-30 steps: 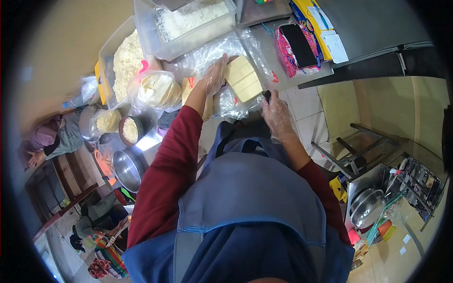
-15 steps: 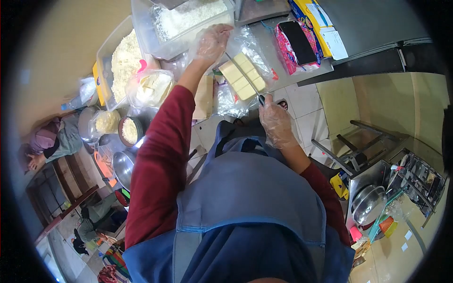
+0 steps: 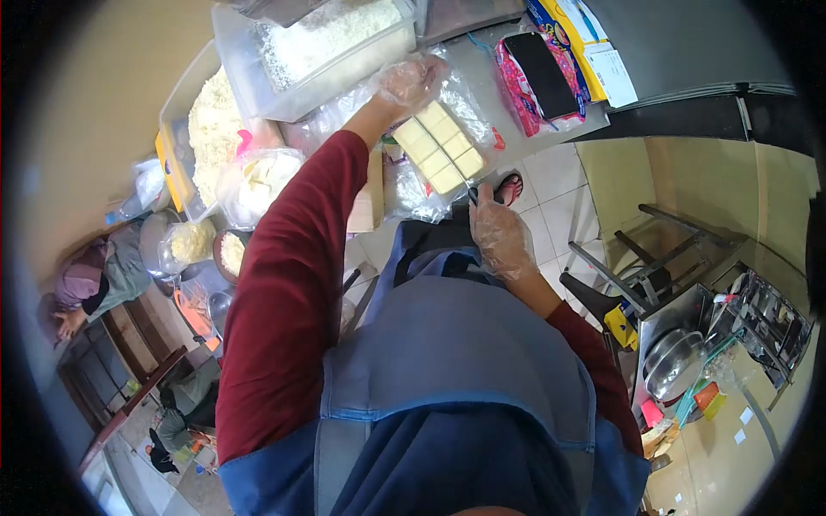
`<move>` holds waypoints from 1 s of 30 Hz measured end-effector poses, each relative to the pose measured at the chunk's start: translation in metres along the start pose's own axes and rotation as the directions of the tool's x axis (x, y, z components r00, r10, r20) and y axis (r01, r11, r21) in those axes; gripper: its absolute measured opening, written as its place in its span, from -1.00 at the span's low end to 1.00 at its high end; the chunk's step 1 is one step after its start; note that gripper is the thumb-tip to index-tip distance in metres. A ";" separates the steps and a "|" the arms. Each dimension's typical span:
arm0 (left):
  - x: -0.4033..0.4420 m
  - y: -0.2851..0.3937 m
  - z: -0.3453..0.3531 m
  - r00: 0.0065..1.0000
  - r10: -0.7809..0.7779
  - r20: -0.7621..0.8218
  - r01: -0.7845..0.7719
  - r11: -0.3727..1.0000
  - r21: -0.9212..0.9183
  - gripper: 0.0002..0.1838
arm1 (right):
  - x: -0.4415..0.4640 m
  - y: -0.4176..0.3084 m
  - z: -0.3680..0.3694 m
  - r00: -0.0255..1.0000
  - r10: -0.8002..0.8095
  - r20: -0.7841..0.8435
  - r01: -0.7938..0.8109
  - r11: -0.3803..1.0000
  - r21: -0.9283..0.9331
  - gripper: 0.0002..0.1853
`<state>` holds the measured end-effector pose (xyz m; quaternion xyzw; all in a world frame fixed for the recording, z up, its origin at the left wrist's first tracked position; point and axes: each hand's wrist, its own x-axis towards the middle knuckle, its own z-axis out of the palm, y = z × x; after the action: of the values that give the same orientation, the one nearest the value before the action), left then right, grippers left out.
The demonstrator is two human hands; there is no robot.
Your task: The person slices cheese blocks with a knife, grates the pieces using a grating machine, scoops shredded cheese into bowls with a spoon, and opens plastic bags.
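My right hand (image 3: 501, 232), in a clear plastic glove, is closed round the dark handle of a knife (image 3: 472, 191). The knife's thin blade lies along a pale yellow block (image 3: 439, 148), which looks like cheese and is marked by cuts into several pieces. The block sits on clear plastic wrapping (image 3: 409, 191). My left hand (image 3: 409, 82), gloved too, is at the far end of the block near the blade's tip, its fingers curled. Whether they touch the blade is hidden.
A clear tub (image 3: 335, 82) of white shreds and another tub (image 3: 215, 142) of pale shreds stand left of the block. A phone (image 3: 539, 76) lies on a pink packet at right. At far left a person (image 3: 103, 267) is seen. A stool (image 3: 654, 258) stands at right.
My right hand and the knife have come slightly toward me, the blade now sunk low along the block. My left hand has shifted right and its fingers have curled.
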<state>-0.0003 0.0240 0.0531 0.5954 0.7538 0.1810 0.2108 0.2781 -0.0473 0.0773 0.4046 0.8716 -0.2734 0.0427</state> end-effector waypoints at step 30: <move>0.018 -0.034 0.062 0.933 0.248 -0.261 -0.222 0.967 0.125 -0.73 | 0.025 0.025 0.045 0.992 0.095 0.079 -0.100 0.994 0.050 -0.54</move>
<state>0.0010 0.0347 -0.0188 0.6597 0.7067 0.2503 0.0533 0.2731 -0.0400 0.0210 0.4369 0.8409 -0.3095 0.0784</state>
